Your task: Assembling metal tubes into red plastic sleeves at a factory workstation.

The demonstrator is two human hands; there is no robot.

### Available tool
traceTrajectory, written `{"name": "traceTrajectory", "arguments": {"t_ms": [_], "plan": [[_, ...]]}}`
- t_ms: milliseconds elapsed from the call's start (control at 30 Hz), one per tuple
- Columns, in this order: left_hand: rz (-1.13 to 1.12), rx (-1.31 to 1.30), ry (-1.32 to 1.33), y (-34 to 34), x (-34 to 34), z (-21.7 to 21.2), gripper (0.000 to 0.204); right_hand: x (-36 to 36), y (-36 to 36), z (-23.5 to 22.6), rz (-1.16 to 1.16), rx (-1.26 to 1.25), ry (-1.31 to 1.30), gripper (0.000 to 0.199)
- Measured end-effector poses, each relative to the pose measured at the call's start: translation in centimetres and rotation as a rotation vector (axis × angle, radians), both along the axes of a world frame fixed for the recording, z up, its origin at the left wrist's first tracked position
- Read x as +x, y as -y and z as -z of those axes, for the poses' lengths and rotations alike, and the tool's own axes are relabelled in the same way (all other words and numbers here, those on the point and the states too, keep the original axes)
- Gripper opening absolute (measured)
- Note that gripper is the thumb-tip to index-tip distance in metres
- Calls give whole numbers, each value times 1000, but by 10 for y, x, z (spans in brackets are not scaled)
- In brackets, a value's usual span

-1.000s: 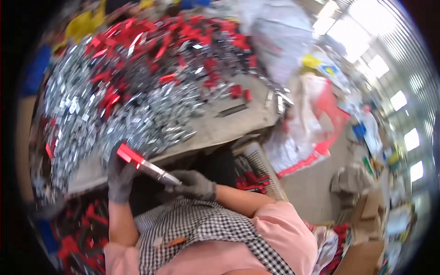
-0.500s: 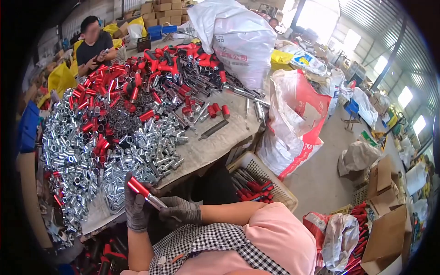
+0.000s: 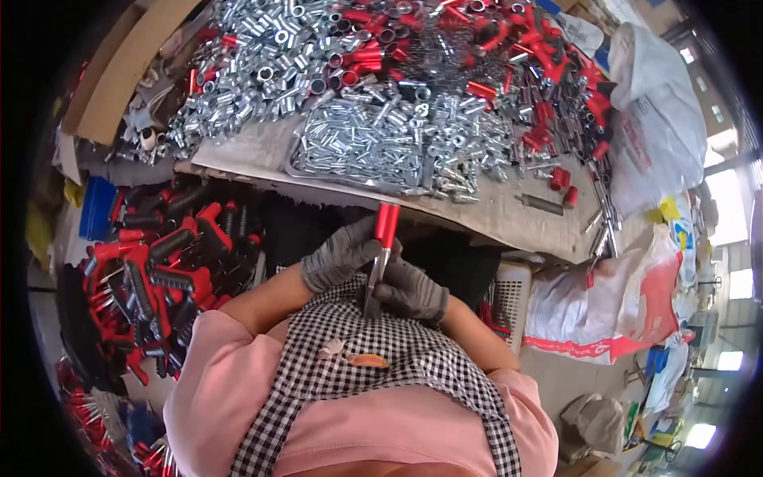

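Note:
In front of my apron, a metal tube with a glossy red sleeve (image 3: 387,226) stands nearly upright between my gloved hands. The red end points toward the table edge, and the bare silver part runs down toward me. My left hand (image 3: 343,253) is closed at its side, thumb and fingers near the lower end of the red sleeve. Lower down, my right hand (image 3: 413,292) wraps round the silver part, thumb on it. Both wear grey knit gloves. Fingers behind the tube are hidden.
A worktable (image 3: 517,226) ahead carries heaped silver sleeves (image 3: 238,103), a tray of small pins (image 3: 358,147) and red parts. At left lies a pile of red-and-black handles (image 3: 159,278). To the right are a plastic basket (image 3: 513,298) and a white-and-red sack (image 3: 604,306).
My view has swung left and down toward my body. The tube, slanted before, is now nearly upright in the picture. Both hands remain on it.

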State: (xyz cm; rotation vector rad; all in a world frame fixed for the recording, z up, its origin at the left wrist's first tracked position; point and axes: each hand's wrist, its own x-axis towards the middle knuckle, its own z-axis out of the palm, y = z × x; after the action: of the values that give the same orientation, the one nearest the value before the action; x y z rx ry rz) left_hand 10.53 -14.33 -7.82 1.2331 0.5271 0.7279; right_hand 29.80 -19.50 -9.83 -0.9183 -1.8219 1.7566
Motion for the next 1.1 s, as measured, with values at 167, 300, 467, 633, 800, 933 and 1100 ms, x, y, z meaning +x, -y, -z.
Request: {"name": "traceTrajectory", "arguments": {"t_ms": [167, 300, 467, 633, 800, 933, 1100], "plan": [[-78, -228, 172, 23, -7, 13, 51, 21, -35, -69, -211, 170, 460, 25], [15, -474, 274, 20, -4, 15, 46, 38, -78, -118, 191, 330, 637, 29], [47, -606, 315, 14, 1, 23, 37, 18, -149, -116, 403, 695, 1220, 55], [-105, -528, 282, 0, -6, 3, 33, 1, -192, -102, 289, 801, 1606, 63], [-163, -423, 179, -3, -15, -1, 23, 6, -205, -104, 217, 771, 1612, 54], [-174, -404, 127, -1, -19, -4, 22, 13, -207, -92, 243, 915, 1560, 37], [-256, -390, -45, -2, -25, -15, 25, 29, -214, -86, 334, 1011, 1485, 30]]}}
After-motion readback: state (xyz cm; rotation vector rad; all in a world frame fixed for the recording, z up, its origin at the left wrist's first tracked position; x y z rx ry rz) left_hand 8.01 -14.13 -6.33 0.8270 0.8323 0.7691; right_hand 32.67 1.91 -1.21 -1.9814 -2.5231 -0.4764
